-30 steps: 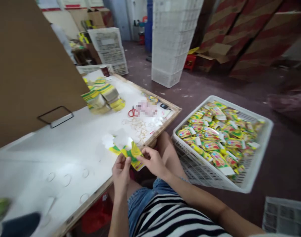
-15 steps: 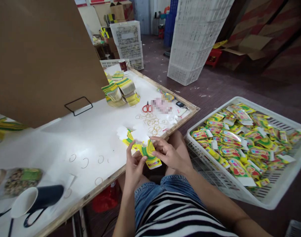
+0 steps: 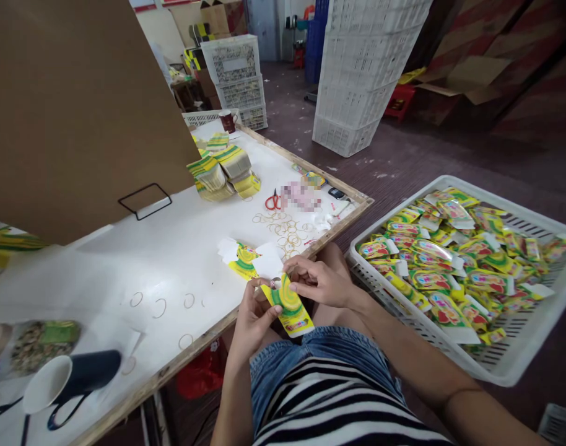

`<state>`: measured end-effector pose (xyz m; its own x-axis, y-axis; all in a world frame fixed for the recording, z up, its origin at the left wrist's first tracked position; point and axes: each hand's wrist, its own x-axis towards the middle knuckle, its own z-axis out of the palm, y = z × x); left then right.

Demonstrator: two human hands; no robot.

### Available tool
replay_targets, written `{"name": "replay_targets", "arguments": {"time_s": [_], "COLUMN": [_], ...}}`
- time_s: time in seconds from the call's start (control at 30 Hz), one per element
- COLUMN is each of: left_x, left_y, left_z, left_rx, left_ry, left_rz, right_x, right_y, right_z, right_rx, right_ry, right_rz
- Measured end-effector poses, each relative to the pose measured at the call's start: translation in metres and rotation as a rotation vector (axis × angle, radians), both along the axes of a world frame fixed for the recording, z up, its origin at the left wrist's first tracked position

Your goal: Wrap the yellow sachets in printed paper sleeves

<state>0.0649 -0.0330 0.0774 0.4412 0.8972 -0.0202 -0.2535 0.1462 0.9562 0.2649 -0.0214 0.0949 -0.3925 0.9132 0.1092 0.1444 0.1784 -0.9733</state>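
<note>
A small yellow-and-green printed carton is tilted between my hands over my lap, at the table's front edge. My left hand pinches its left side, thumb on the printed face. At its upper right edge, the bent fingers of my right hand grip near a white flap. The fingertips partly hide the carton's top end. Just beyond, similar flat printed cartons with white flaps lie on the white tabletop. Loose rubber bands are scattered behind them.
On my right, a white plastic crate holds many filled cartons. Banded carton bundles, red-handled scissors and a dark mug rest on the table. A large cardboard box stands at left; stacked white crates stand behind.
The held carton has come lower and nearer my body, showing more of its printed face. My right hand has shifted towards its upper edge. The view has shifted slightly.
</note>
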Motion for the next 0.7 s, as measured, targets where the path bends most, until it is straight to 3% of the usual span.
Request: {"name": "replay_targets", "arguments": {"time_s": [0.3,0.4,0.57,0.7], "left_x": [0.006,0.008,0.014,0.018], "left_y": [0.0,0.002,0.007,0.008], "left_z": [0.0,-0.001,-0.007,-0.008], "left_rx": [-0.087,-0.113,-0.105,-0.061], "left_ry": [0.014,0.031,0.031,0.048], "left_rz": [-0.036,-0.105,-0.101,-0.078], "right_x": [0.008,0.01,0.011,0.018], "right_y": [-0.002,-0.004,-0.007,-0.005], "right_z": [-0.012,-0.02,-0.032,-0.027], "right_rx": [0.042,0.071,0.017,0.097], "right_ry": [-0.086,-0.078,0.07,0.058], "right_rz": [-0.006,-0.08,-0.244,-0.196]}}
